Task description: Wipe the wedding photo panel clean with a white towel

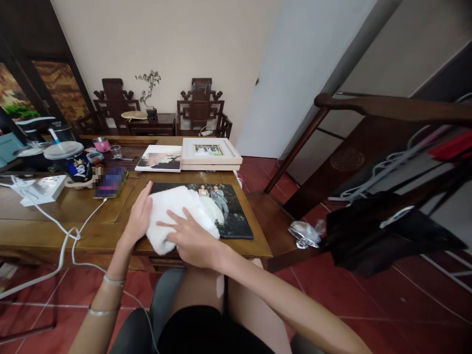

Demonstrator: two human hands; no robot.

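Note:
A dark wedding photo panel (236, 216) lies flat near the front edge of the wooden table, showing a couple in a white dress and a grey suit. Over its left part is spread a folded white towel (165, 204). My right hand (193, 238) rests on the towel with its fingers spread, pressing it against the panel. At the panel's left edge, my left hand (139, 216) stands on its side with fingers straight, touching the edge and the towel's side. The towel hides the panel's left part.
Behind the panel lie a photo print (160, 160) and a stack of white frames (210, 155). To the left are a phone (110, 183) on a cable, a lidded cup (75, 164) and a power strip (46, 189). A wooden chair (346, 152) stands at the right.

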